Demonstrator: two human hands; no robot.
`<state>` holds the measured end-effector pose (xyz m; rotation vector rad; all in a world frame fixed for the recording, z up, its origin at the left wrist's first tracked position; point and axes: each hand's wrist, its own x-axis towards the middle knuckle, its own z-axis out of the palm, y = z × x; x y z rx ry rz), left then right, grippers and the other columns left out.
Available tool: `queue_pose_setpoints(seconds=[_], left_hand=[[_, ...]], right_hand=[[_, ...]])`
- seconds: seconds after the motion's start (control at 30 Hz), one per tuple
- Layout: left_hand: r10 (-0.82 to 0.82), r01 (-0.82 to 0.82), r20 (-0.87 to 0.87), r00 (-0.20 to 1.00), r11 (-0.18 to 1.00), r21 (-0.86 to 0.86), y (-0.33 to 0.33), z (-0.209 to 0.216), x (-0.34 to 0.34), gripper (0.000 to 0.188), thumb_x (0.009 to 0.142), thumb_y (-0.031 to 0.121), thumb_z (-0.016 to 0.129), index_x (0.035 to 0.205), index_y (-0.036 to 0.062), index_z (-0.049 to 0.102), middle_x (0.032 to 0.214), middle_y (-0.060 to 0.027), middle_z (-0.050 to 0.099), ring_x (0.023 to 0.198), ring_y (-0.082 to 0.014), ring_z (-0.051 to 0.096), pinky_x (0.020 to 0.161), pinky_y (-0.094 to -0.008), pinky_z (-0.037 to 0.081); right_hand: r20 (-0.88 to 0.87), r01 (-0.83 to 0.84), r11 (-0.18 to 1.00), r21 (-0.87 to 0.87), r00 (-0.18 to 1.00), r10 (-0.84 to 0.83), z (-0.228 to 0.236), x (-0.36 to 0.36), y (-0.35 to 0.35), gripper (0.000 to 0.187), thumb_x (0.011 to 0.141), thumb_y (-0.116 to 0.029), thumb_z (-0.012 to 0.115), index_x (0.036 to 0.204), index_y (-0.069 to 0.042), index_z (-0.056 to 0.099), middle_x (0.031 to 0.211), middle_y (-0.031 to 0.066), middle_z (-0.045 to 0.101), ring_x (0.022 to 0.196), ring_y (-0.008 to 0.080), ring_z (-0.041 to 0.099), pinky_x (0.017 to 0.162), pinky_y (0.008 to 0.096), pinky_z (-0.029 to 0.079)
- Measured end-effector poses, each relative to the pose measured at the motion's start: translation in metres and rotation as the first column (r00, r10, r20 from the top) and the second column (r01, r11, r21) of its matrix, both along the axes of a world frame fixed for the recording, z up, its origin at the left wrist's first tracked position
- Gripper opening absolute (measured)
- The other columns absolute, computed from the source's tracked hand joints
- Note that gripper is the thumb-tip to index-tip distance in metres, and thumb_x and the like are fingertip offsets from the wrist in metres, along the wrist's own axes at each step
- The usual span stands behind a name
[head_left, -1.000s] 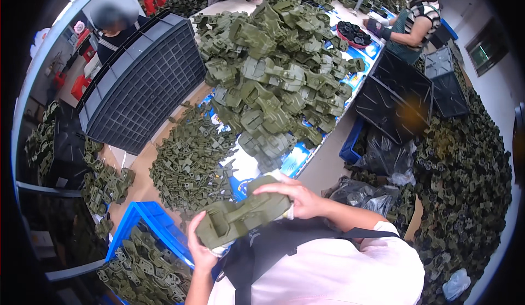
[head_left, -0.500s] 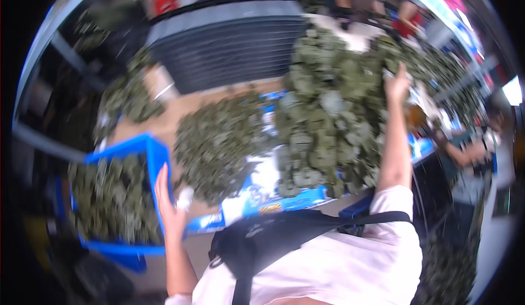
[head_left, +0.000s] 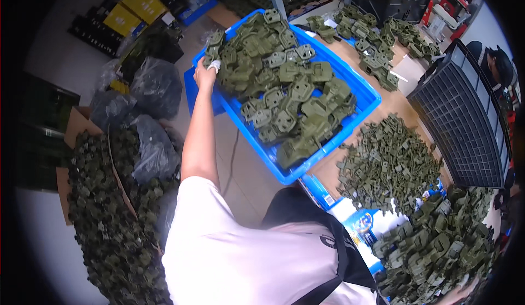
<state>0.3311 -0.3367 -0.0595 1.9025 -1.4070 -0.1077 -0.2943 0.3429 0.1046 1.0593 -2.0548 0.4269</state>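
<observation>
Reaching out from a white-sleeved shoulder, the person's left hand point(head_left: 205, 74) closes its fingers on the near left corner of a blue plastic crate point(head_left: 328, 141), beside a small white tag, with olive-green moulded parts point(head_left: 284, 94) heaped inside the crate above its rim. At far left, a cardboard box point(head_left: 76, 135) sits on the floor, brimming with more dark green parts point(head_left: 109, 217), and grey plastic bags point(head_left: 156, 89) lie just beyond it near yellow cartons point(head_left: 141, 1). The crate rests partly over the edge of a brown worktop point(head_left: 391, 105), tilted toward the person. Further right on the worktop, a loose pile of flatter green pieces point(head_left: 388, 165) lies spread just beside the crate, while another heap of bulkier green parts point(head_left: 437, 250) fills the lower right. A black gridded crate point(head_left: 465, 119) stands at the worktop's far side, and another person point(head_left: 495, 64) in dark clothing is partly visible behind it. The right hand point(head_left: 456, 295) barely shows at the lower edge among the parts, and whether it is clenched or released cannot be told.
</observation>
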Motion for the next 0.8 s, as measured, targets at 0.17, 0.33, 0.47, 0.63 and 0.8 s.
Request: queue_pose_setpoints(seconds=[0.17,0.33,0.47,0.63,0.8], left_hand=[[-0.004,-0.034,0.317,0.949,0.993,0.113,-0.083,-0.046,-0.009,0.101,0.059,0.039,0.077,0.14,0.0133,0.023,0.127,-0.0171,0.048,0.117,-0.0347,0.044,0.094,-0.0456,0.038],[-0.019,-0.065,0.433,0.901,0.982,0.178,-0.104,-0.051,0.031,0.086,0.061,0.028,0.073,0.136,0.027,0.031,0.111,-0.0171,0.056,0.102,-0.0368,0.054,0.087,-0.0495,0.041],[-0.131,0.189,0.268,0.954,0.961,-0.202,-0.085,0.027,0.037,0.06,0.062,0.027,0.073,0.119,0.0204,0.054,0.104,-0.0146,0.062,0.099,-0.0327,0.058,0.085,-0.0448,0.042],[-0.775,0.771,-0.268,0.573,0.62,-0.146,0.068,0.14,-0.089,0.056,0.061,0.019,0.079,0.108,-0.0028,0.057,0.105,-0.0113,0.06,0.093,-0.021,0.058,0.085,-0.0344,0.044],[-0.797,0.956,-0.543,-0.264,-0.292,-0.036,0.163,0.12,-0.182,0.076,0.063,0.027,0.079,0.125,-0.0012,0.045,0.105,-0.0135,0.058,0.098,-0.0206,0.056,0.086,-0.033,0.044]], right_hand=[[0.721,0.032,0.999,-0.032,0.693,0.001,-0.058,0.08,-0.046,0.046,0.087,-0.014,0.05,0.132,-0.005,0.042,0.137,0.0125,0.039,0.128,0.025,0.034,0.102,0.0446,0.029],[0.823,-0.124,0.982,0.142,0.566,-0.047,-0.07,0.148,-0.133,0.047,0.083,-0.008,0.054,0.129,-0.006,0.045,0.136,0.0135,0.041,0.128,0.0272,0.034,0.105,0.0405,0.026],[0.866,-0.207,0.975,0.084,0.499,0.031,-0.082,0.18,-0.18,0.043,0.08,-0.006,0.056,0.122,-0.003,0.051,0.124,0.0154,0.052,0.12,0.0292,0.045,0.102,0.0369,0.031],[0.857,-0.512,0.857,-0.056,0.415,0.304,-0.073,0.229,-0.267,0.06,0.077,-0.021,0.062,0.132,-0.008,0.042,0.129,0.0128,0.049,0.117,0.0305,0.045,0.099,0.0418,0.033],[0.765,-0.791,0.595,-0.143,0.293,0.574,-0.065,0.259,-0.29,0.082,0.075,-0.024,0.066,0.141,-0.012,0.02,0.134,0.0258,0.033,0.119,0.0412,0.041,0.099,0.0456,0.033]])
